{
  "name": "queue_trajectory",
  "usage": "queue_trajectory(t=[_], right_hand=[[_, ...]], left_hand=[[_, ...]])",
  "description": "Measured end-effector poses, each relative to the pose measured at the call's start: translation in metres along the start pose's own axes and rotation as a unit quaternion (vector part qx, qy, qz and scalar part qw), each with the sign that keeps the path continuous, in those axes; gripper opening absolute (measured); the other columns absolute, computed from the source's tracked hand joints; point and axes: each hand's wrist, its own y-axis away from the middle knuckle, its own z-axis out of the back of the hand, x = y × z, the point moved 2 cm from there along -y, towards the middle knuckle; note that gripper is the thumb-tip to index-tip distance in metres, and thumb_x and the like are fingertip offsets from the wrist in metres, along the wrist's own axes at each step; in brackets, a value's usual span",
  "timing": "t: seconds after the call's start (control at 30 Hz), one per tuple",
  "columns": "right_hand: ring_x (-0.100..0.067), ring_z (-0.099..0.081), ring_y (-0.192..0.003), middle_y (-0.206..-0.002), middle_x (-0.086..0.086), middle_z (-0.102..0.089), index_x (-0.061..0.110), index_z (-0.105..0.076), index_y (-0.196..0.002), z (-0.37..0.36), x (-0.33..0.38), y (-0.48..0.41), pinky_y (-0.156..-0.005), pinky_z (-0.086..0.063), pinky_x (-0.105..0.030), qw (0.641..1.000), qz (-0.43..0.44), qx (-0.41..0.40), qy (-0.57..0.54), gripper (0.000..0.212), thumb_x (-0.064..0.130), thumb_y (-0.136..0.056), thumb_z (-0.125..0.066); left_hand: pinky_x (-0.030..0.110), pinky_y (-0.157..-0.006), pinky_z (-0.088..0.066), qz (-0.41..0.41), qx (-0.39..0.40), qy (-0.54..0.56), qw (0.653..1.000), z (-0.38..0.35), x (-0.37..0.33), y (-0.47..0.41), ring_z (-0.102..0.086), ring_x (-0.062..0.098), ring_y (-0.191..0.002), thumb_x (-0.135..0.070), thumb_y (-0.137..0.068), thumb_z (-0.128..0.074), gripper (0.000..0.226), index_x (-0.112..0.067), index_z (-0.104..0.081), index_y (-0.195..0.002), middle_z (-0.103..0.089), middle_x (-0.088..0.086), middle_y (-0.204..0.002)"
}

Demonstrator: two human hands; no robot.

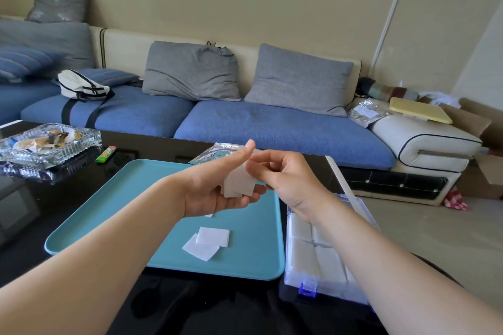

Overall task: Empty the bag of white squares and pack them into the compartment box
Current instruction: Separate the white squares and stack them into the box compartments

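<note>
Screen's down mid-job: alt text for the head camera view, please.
The left hand and right hand hold a small stack of thin white squares above a teal rectangular tray, where more loose white squares lie. A clear plastic compartment box, already holding squares, stands right of it.

Your white squares [206, 243], lower centre of the frame, are plain and unmarked against the flat teal tray [109, 212]. The tabletop [128, 149] under it is glossy black. At lower right, your compartment box [292, 280] is clear with a vivid blue latch [307, 289]. The bag [217, 153] past the tray looks clear with a bluish print, though it is half hidden. At left lies a green lighter [106, 154] with a red end. Across the top, the sofa [272, 122] has blue seats and grey pillows [299, 79].
</note>
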Motion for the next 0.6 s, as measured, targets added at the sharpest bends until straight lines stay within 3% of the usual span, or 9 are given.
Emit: queue_trajectory(t=[0.07,0.13,0.2,0.27,0.33,0.4,0.47,0.6], right_hand=[[-0.018,-0.073,-0.087,-0.096,-0.009,-0.081,0.018,-0.083,-0.103,0.000,-0.001,-0.002,-0.084,-0.060,-0.039,0.999,0.009,-0.013,0.027,0.010,0.020,-0.093,-0.081],[-0.020,-0.065,-0.085,-0.095,-0.005,-0.079,0.026,-0.084,-0.102,0.000,-0.004,-0.004,-0.087,-0.057,-0.042,0.995,0.027,-0.018,0.092,0.010,0.022,-0.095,-0.079],[-0.014,-0.064,-0.086,-0.101,0.004,-0.074,0.029,-0.081,-0.114,-0.002,-0.005,-0.006,-0.090,-0.054,-0.034,0.989,0.032,-0.011,0.143,0.022,0.017,-0.102,-0.067],[0.003,-0.065,-0.105,-0.125,0.010,-0.070,0.027,-0.071,-0.135,-0.004,0.000,-0.005,-0.099,-0.047,-0.022,0.991,0.014,0.006,0.133,0.036,0.014,-0.107,-0.053],[0.010,-0.055,-0.118,-0.139,0.015,-0.060,0.031,-0.060,-0.147,-0.006,0.007,0.000,-0.096,-0.040,-0.017,0.990,-0.008,0.030,0.135,0.047,0.023,-0.101,-0.059],[0.008,-0.049,-0.129,-0.147,0.020,-0.052,0.035,-0.051,-0.153,-0.010,0.011,0.008,-0.098,-0.039,-0.011,0.970,0.032,0.057,0.235,0.074,0.034,-0.084,-0.078],[0.007,-0.048,-0.128,-0.144,0.021,-0.054,0.032,-0.051,-0.152,-0.018,0.013,0.014,-0.096,-0.038,-0.004,0.939,0.083,0.076,0.324,0.095,0.031,-0.068,-0.096],[-0.002,-0.064,-0.106,-0.113,0.016,-0.074,0.028,-0.072,-0.122,-0.025,0.010,0.015,-0.086,-0.052,-0.017,0.945,0.128,0.016,0.300,0.063,0.022,-0.064,-0.096]], left_hand=[[0.025,-0.062,-0.058,0.007,0.000,-0.021,1.000,0.000,0.002,0.000,-0.069,0.022,-0.084,-0.068,-0.092,-0.059,0.050,-0.029,-0.078,-0.117,-0.071,0.010,-0.096],[0.025,-0.057,-0.055,0.017,-0.010,-0.030,0.999,0.001,0.002,0.001,-0.068,0.020,-0.077,-0.065,-0.092,-0.063,0.046,-0.026,-0.077,-0.113,-0.066,0.005,-0.088],[0.028,-0.057,-0.056,0.027,-0.017,-0.018,0.999,0.001,0.002,0.001,-0.066,0.021,-0.071,-0.052,-0.097,-0.067,0.037,-0.018,-0.068,-0.110,-0.061,0.005,-0.083],[0.033,-0.061,-0.059,0.036,-0.021,0.015,0.999,0.000,0.001,0.001,-0.066,0.024,-0.067,-0.030,-0.100,-0.065,0.020,-0.012,-0.062,-0.107,-0.059,0.008,-0.081],[0.038,-0.068,-0.062,0.043,-0.032,0.032,0.998,0.002,0.003,-0.001,-0.068,0.028,-0.069,-0.018,-0.099,-0.060,0.012,-0.008,-0.061,-0.106,-0.062,0.012,-0.082],[0.041,-0.073,-0.063,0.047,-0.035,0.026,0.998,0.002,0.005,-0.004,-0.068,0.028,-0.071,-0.016,-0.098,-0.060,0.012,-0.007,-0.064,-0.105,-0.064,0.013,-0.083],[0.037,-0.068,-0.057,0.051,-0.022,0.013,0.998,0.000,0.007,-0.005,-0.064,0.028,-0.073,-0.018,-0.096,-0.062,0.013,-0.009,-0.064,-0.105,-0.061,0.013,-0.086],[0.043,-0.081,-0.061,0.042,-0.009,0.000,0.999,-0.002,0.009,-0.008,-0.068,0.032,-0.092,-0.018,-0.096,-0.059,0.029,-0.006,-0.067,-0.122,-0.067,0.017,-0.103]])
